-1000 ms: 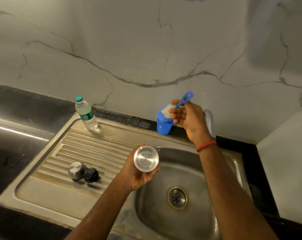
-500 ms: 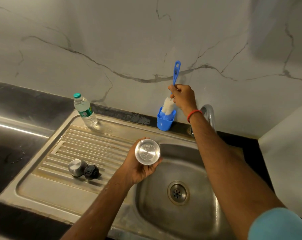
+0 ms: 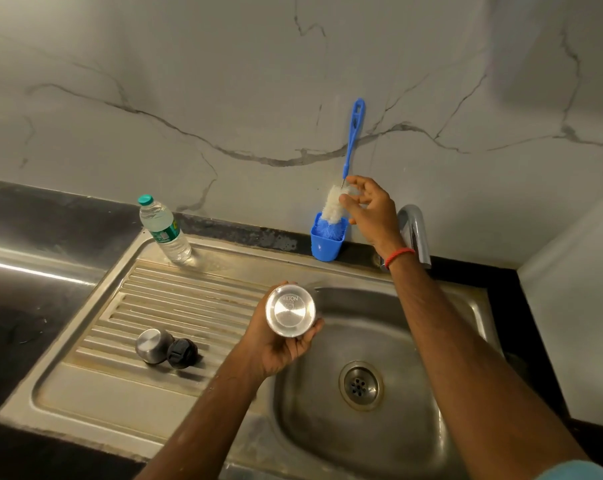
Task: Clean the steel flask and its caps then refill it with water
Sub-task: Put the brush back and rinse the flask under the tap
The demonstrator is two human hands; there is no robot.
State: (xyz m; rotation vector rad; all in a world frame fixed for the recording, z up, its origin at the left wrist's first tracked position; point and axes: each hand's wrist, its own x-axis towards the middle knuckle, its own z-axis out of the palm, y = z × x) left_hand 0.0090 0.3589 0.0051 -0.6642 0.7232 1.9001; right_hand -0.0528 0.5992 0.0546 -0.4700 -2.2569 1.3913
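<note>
**Flask Gripped at the Sink, Brush Standing in Its Holder**

The steel flask (image 3: 290, 310) sat base-up (maker's stamp facing the camera) in the left hand (image 3: 275, 344), whose fingers curled round its body at the edge of the sink (image 3: 414, 427) basin. Left of those fingers, the steel cap (image 3: 152, 345) and black cap (image 3: 182, 353) lay touching on the ribbed drainboard. Beyond them, the right hand (image 3: 372, 209) had its fingers spread apart, just beside the bristles of the brush (image 3: 353, 129) standing in its blue holder (image 3: 326, 244).

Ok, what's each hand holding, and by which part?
Left hand grips the steel flask round its body, base towards the camera. Right hand holds nothing: fingers spread beside the brush standing in its blue holder.
</note>
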